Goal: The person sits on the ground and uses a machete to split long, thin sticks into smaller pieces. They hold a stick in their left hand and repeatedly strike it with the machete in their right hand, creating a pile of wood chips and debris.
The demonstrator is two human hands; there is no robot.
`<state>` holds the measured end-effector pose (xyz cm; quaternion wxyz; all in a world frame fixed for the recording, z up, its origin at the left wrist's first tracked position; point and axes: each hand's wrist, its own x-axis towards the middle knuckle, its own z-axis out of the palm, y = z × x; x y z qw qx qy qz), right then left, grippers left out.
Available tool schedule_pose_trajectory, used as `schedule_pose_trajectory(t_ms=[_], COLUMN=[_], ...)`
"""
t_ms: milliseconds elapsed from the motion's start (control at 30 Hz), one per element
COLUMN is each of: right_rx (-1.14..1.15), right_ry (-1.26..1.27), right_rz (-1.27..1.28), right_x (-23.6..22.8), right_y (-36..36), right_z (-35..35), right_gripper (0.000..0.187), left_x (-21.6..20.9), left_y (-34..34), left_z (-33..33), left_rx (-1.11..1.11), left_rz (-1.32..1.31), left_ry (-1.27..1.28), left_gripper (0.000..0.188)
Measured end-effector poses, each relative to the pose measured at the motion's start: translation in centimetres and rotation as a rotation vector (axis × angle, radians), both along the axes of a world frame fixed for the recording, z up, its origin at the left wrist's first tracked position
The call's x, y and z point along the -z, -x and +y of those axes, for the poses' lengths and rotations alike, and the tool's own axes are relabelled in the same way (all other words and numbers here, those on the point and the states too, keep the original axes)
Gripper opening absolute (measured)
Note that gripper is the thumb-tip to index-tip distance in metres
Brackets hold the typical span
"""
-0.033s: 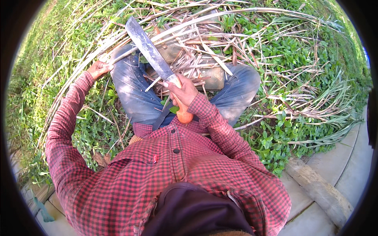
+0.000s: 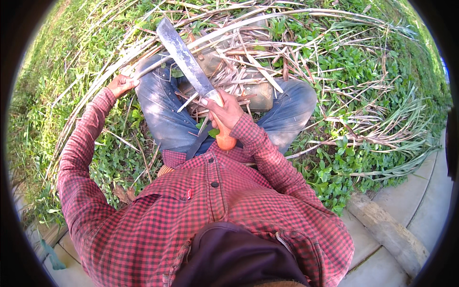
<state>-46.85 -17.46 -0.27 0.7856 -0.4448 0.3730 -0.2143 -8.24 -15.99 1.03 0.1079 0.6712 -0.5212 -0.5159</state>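
Note:
My right hand (image 2: 224,111) is wrapped round the orange-and-pale handle of a machete (image 2: 185,60). Its broad, worn blade points up and to the left, above my lap. Beside my left knee, the fingers of my left hand (image 2: 123,85) pinch the near end of a long pale stalk (image 2: 306,11). The stalk runs over that knee, passes behind the blade and arcs away to the far right. Where blade and stalk cross, I cannot tell whether they touch. Split strips and shavings (image 2: 234,50) lie in a heap between my bent legs.
My crossed legs in blue trousers (image 2: 160,112) frame the heap, with a boot (image 2: 259,93) partly under it. More long stalks (image 2: 91,98) curve along the left side. Green-leafed stems (image 2: 401,122) lie on the grass at right. A wooden beam (image 2: 387,229) rests on pale slabs, lower right.
The machete and my right hand have shifted very slightly to the right. My left hand keeps its hold on the stalk, almost in the same place.

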Motion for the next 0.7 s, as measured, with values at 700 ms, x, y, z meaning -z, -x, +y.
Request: schedule_pose_trajectory(t_ms=[700], right_rx=[0.187], right_ry=[0.0], right_rz=[0.079], right_x=[-0.8], right_y=[6.0], right_z=[-4.7], right_gripper=[0.035], left_x=[2.7], left_y=[-1.5], left_z=[2.5], left_rx=[0.037], left_rz=[-0.201], left_ry=[0.437], left_gripper=[0.036])
